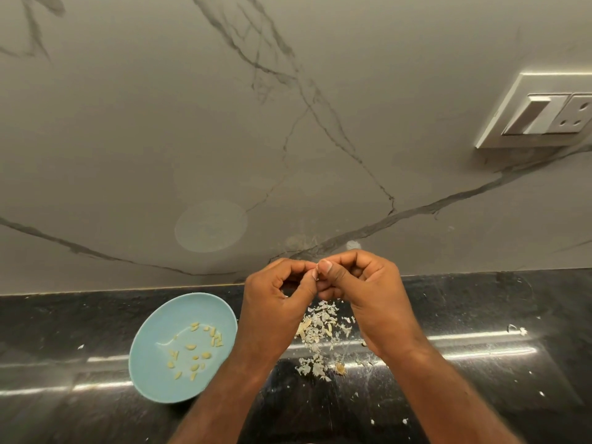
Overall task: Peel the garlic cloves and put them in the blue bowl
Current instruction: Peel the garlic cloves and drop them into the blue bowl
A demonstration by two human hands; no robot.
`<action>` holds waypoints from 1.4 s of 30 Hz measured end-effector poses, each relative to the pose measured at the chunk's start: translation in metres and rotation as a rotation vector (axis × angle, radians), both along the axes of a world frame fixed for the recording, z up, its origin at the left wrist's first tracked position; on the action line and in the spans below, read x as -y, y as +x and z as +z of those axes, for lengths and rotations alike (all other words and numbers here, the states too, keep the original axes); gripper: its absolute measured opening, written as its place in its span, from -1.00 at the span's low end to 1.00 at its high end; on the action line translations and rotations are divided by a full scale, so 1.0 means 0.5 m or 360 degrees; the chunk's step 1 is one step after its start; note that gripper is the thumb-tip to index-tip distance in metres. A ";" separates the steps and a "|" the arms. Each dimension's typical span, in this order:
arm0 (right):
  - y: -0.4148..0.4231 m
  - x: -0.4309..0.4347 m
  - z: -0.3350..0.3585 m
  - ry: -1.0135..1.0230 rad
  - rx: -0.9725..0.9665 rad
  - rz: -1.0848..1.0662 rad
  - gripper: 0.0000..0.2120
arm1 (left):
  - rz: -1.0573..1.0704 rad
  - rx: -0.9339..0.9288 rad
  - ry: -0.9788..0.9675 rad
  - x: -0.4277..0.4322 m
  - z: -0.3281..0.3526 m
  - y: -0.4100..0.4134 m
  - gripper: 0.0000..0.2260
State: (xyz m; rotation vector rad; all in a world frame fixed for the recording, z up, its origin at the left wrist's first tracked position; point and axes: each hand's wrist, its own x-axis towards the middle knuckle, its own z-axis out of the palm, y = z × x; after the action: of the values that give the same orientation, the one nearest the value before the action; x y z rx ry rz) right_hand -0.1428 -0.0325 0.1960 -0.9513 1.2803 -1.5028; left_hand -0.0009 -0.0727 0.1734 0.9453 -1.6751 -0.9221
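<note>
Beside the bowl, left hand and right hand pinch garlic.

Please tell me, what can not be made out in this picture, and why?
- Clove, head view: almost all hidden by the left hand and right hand pinching it; how far it is peeled is unclear.
- Skins on the counter: partly hidden behind both hands; any cloves among them are too small to count.
- Socket: cut off by the right edge.
</note>
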 end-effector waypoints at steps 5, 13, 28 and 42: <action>0.005 0.000 0.000 0.0029 0.0323 0.0010 -0.87 | -0.0014 -0.0057 0.0063 -0.003 0.001 -0.004 -0.87; -0.007 -0.002 -0.006 0.0104 -0.0101 0.0046 -0.93 | -0.0030 0.0069 0.0044 0.003 -0.004 0.003 -0.93; -0.001 -0.008 -0.001 0.0168 0.0111 0.0105 -0.97 | -0.0065 0.0001 0.0211 0.001 0.004 0.012 -0.79; 0.009 -0.013 -0.004 0.0176 0.0234 0.0123 -0.86 | -0.0011 -0.0024 0.0268 -0.015 0.011 0.012 -0.87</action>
State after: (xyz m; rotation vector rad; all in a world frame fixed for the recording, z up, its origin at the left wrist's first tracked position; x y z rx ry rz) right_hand -0.1381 -0.0259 0.1942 -0.7952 1.1949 -1.4004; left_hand 0.0052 -0.0653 0.1791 1.0422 -1.6078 -1.0856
